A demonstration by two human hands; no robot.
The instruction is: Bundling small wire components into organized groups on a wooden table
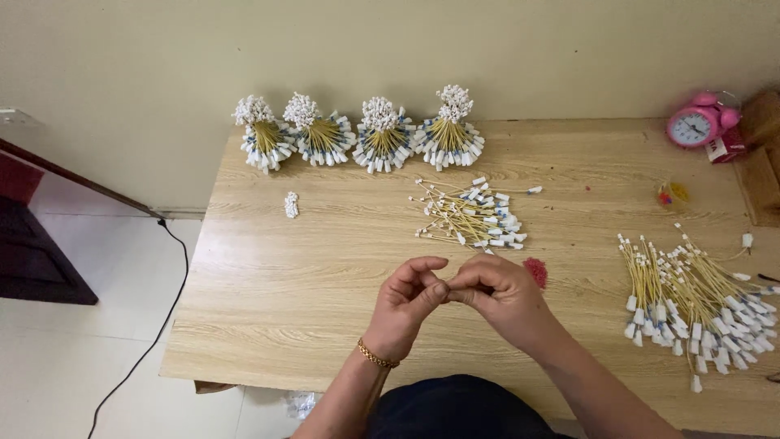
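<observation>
My left hand (409, 298) and my right hand (497, 293) meet fingertip to fingertip above the middle of the wooden table (292, 276). Their fingers are pinched together on something very small, which stays hidden between them. A gold bracelet (375, 355) circles my left wrist. Just beyond my right hand lies a small red clump (535, 271). Past that, a loose heap of yellow wires with white and blue end pieces (473, 215) rests on the table.
Several bundled wire bunches (357, 134) stand in a row at the table's far edge by the wall. A larger loose pile of wires (699, 301) lies at right. A pink alarm clock (697, 122) sits far right. A black cable (154, 325) trails across the floor at left.
</observation>
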